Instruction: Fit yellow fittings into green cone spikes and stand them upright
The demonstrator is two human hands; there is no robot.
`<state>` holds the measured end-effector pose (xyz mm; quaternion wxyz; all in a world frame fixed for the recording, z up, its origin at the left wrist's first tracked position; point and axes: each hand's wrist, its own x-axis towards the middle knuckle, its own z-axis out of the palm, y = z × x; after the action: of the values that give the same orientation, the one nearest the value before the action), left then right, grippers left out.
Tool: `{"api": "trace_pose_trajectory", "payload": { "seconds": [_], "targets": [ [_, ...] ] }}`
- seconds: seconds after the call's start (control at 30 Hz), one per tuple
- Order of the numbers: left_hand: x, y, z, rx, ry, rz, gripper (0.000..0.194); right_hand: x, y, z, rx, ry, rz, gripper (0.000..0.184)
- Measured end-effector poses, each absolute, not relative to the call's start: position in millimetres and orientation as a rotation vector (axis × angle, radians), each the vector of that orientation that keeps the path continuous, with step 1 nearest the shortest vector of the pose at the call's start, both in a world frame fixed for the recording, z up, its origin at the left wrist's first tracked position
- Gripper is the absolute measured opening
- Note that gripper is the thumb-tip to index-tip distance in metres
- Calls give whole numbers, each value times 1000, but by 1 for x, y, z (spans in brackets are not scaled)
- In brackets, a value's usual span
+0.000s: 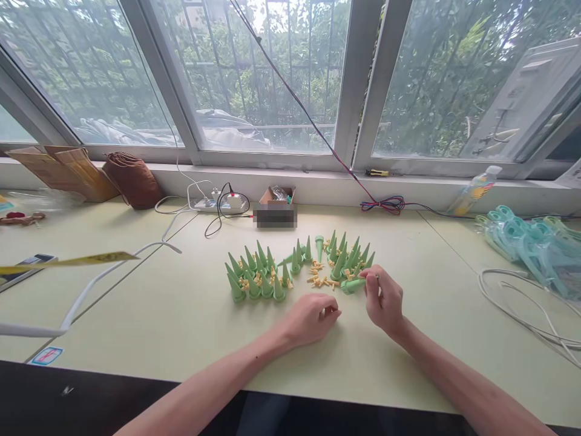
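Observation:
Several green plastic cones (256, 275) stand upright in two groups on the pale green table (181, 315), with small yellow pieces (320, 280) scattered between them. My right hand (385, 301) pinches one green cone (354, 284) lying on its side at the right group's near edge. My left hand (313, 316) rests on the table just in front of the yellow pieces, fingers curled together in a pinch; whether it holds one of the small pieces is hidden.
A power strip (218, 203) with cables, a small cardboard box (276, 197) and a brown bag (134, 180) sit by the window sill. Teal packaged items (531, 242) and white cable (521, 309) lie at right. A white cord (91, 284) crosses the left side.

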<state>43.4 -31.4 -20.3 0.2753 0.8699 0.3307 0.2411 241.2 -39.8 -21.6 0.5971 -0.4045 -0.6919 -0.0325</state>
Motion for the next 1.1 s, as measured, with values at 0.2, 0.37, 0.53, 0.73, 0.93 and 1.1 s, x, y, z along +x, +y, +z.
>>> {"api": "trace_pose_trajectory", "payload": {
  "seconds": [0.2,0.37,0.53,0.73,0.93,1.1],
  "targets": [
    [45,-36,-22,2356,857,663,16,241,-39,-20,-1025,-1737,-220,18],
    [46,-38,-27,2369,827,668,15,240,-37,-22,-1091,-1808,-209,20],
    [46,-41,-31,2395,803,663,17,243,-37,-22,-1165,-1861,-161,21],
    [48,-44,-30,2429,785,657,17,246,-35,-18,-1231,-1857,-176,24],
    [50,-44,-30,2454,756,641,17,247,-35,-7,-1347,-1934,-25,30],
    [51,-44,-30,2464,759,642,17,248,-35,-4,-1375,-1948,36,31]
  ]
}}
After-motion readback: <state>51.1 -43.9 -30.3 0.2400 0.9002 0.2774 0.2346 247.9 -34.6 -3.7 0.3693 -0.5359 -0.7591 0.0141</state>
